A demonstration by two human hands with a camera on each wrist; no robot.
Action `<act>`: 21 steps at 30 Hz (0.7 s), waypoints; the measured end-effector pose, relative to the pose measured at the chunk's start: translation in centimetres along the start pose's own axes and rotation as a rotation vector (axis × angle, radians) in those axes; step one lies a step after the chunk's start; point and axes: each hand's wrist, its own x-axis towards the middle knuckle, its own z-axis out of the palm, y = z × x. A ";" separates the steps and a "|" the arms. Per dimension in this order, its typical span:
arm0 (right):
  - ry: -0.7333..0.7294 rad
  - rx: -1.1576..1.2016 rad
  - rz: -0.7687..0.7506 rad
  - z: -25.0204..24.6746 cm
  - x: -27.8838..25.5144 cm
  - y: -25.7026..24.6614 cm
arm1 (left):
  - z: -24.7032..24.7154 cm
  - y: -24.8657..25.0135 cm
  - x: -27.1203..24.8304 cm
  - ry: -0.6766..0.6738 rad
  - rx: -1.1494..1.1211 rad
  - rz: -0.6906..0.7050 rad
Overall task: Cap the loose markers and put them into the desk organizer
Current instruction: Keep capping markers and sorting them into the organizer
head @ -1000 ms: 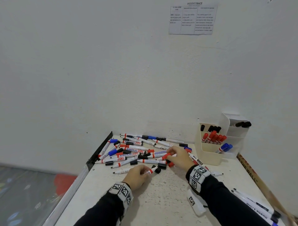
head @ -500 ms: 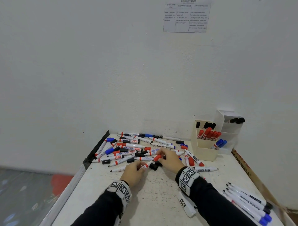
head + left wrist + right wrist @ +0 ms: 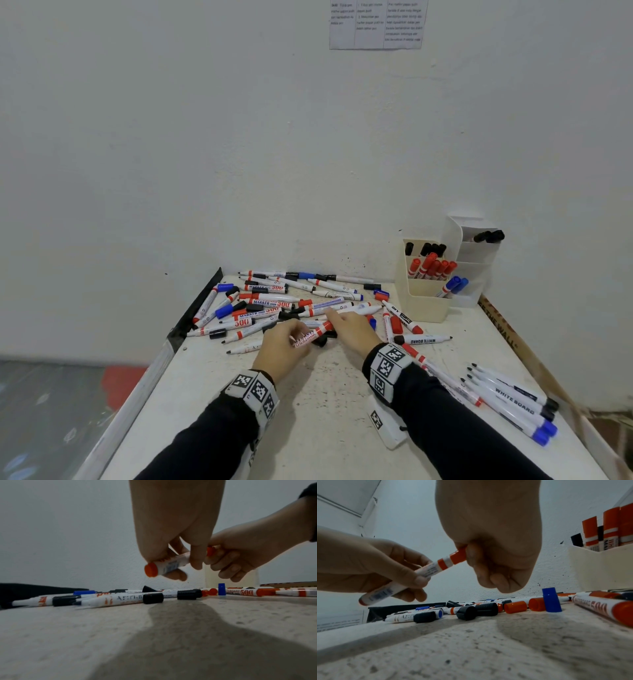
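A cream desk organizer (image 3: pixel 423 305), right of centre against the wall, holds red, black and blue capped markers in separate compartments. Mid-frame above the speckled tabletop (image 3: pixel 329 428), the left hand (image 3: pixel 282 346) grips a red marker (image 3: pixel 313 336) by its barrel while the right hand (image 3: pixel 352 330) pinches its red cap end. Loose markers and caps litter the tabletop's far half; the near half lies open.

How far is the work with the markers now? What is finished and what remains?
Done: capped black, red and blue markers already stand in the desk organizer. In hand: the left hand holds a red marker while the right hand grips the red cap on its tip. Left: a large pile of loose markers and caps on the table, plus a row near the right edge.
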 end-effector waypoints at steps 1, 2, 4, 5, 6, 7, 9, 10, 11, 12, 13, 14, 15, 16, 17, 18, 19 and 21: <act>0.014 0.005 0.016 0.0 0.0 0.0 | 0.0 0.3 -0.1 0.017 0.002 0.020; 0.033 0.005 0.033 -0.1 0.0 0.0 | -0.1 0.6 -0.3 0.035 0.019 0.033; 0.068 -0.005 0.061 -0.3 -0.1 -0.1 | -0.1 1.0 -0.4 0.059 0.114 0.049; 0.080 -0.013 0.067 -0.4 -0.2 -0.1 | -0.1 1.2 -0.5 0.055 0.169 0.054; 0.084 -0.024 0.071 -0.5 -0.3 -0.1 | 0.0 1.3 -0.5 0.042 0.212 0.067; 0.085 -0.035 0.070 -0.6 -0.5 -0.1 | 0.0 1.3 -0.5 0.016 0.247 0.084; 0.077 -0.049 0.069 -0.7 -0.6 -0.1 | 0.3 1.4 -0.5 -0.054 0.284 0.104; 0.074 -0.056 0.072 -0.7 -0.5 -0.1 | 0.5 1.3 -0.5 -0.091 0.268 0.095; 0.073 -0.061 0.075 -0.7 -0.5 -0.1 | 0.7 1.3 -0.4 -0.119 0.230 0.076; 0.072 -0.060 0.083 -0.7 -0.5 0.0 | 0.8 1.3 -0.3 -0.138 0.186 0.055; 0.069 -0.049 0.094 -0.6 -0.5 0.0 | 0.8 1.4 -0.3 -0.154 0.147 0.039; 0.066 -0.028 0.106 -0.6 -0.5 0.1 | 0.8 1.5 -0.2 -0.170 0.117 0.021; 0.064 -0.007 0.113 -0.5 -0.6 0.1 | 0.9 1.5 -0.2 -0.190 0.086 0.001; 0.064 0.008 0.110 -0.5 -0.7 0.0 | 0.9 1.7 -0.2 -0.212 0.045 -0.034; 0.066 0.019 0.101 -0.6 -0.8 0.0 | 0.8 1.8 -0.2 -0.233 -0.012 -0.082; 0.067 0.026 0.090 -0.6 -0.9 0.0 | 0.8 2.0 -0.2 -0.253 -0.079 -0.138; 0.065 0.033 0.079 -0.7 -1.0 -0.1 | 0.6 2.1 -0.3 -0.278 -0.144 -0.190; 0.065 0.049 0.054 -0.9 -1.2 -0.2 | 0.4 2.4 -0.3 -0.337 -0.250 -0.256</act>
